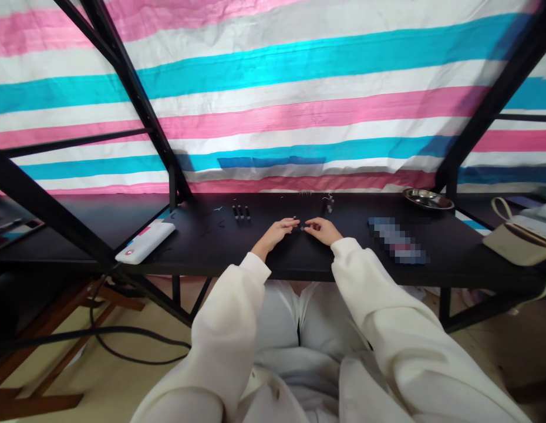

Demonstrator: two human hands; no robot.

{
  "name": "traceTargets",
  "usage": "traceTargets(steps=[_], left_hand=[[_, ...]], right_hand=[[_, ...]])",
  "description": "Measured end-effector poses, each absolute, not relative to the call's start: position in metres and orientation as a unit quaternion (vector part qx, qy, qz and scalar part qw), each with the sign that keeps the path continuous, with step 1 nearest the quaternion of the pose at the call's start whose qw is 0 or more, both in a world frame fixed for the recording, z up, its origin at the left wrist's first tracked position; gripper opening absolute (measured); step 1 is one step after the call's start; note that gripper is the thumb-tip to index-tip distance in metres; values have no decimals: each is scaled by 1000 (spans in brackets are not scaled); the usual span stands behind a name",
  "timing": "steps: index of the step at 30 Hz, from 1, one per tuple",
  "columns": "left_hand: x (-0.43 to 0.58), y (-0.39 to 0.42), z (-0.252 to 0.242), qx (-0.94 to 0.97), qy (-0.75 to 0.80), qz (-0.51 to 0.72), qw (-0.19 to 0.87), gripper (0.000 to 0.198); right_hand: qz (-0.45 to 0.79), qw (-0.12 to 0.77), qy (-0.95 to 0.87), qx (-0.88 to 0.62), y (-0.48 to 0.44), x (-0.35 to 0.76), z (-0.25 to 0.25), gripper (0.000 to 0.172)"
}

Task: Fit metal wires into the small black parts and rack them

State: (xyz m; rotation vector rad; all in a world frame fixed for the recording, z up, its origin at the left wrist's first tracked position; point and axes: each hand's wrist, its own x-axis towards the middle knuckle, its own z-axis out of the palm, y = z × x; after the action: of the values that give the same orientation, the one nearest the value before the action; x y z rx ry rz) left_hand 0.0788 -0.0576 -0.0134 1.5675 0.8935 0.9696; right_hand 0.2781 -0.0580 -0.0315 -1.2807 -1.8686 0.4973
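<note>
A person sits at a long black surface [202, 247], wearing white sleeves [387, 294] that run up to both wrists. The left hand [275, 232] and right hand [323, 231] sit low at the middle of the surface, angled in toward each other. Their fingers are curled, and the fingertips [296, 221] come close together around a small dark piece [302, 228]. The piece is too small to make out, and I can't tell whether either hand is actually gripping it or only touching it.

Just beyond the left hand, three short black sticks [240, 212] stand side by side. Beyond the right hand lies a little cluster of small pieces [329, 204] with thin pale curls among them. Farther right, a blurred, pixelated object [398, 239] lies flat, and a round metal dish [427, 198] sits near the back edge. A white box [145, 242] rests at the left end of the surface, and a beige bag [519, 238] sits at the right end.

A black metal frame [136, 88] rises around the surface, with a pink, blue and white striped sheet [273, 88] hanging behind it. A black cable [123, 341] loops below on the floor.
</note>
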Motion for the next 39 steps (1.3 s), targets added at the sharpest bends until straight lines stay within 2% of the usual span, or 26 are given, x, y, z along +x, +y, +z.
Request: traceTargets(steps=[8,13,16,21,27,30,33,36,39], left_hand=[[79,-63,-8,686,353,390,502,23],[82,-60,-14,646,416,444,460,27],[83,-59,-16,643,401,457,465,30],[84,-60,-15,661,402,436,460,20],[81,-57,-16,632,425,475,440,15],[79,-54,-17,614,448,496,420,14],[79,-53,-18,605,453,508,413,14],[81,-55,-19,629,417,481,447,17],[84,-58,-19,649,382,449,481,20]], right_hand=[[158,379,-777,-476,-57,277,-33,15],[136,378,-790,-464,-61,277,-31,14],[80,340,-820,-453,-64,275,-28,10],[-24,269,-850,-453,-69,270,-20,10],[-72,227,-830,-504,-71,271,-17,10],[-90,229,-809,-533,-70,274,-18,11],[-81,270,-805,-522,-70,275,-18,13],[-36,330,-825,-458,-72,273,-18,15],[9,349,-842,-412,-73,269,-20,15]])
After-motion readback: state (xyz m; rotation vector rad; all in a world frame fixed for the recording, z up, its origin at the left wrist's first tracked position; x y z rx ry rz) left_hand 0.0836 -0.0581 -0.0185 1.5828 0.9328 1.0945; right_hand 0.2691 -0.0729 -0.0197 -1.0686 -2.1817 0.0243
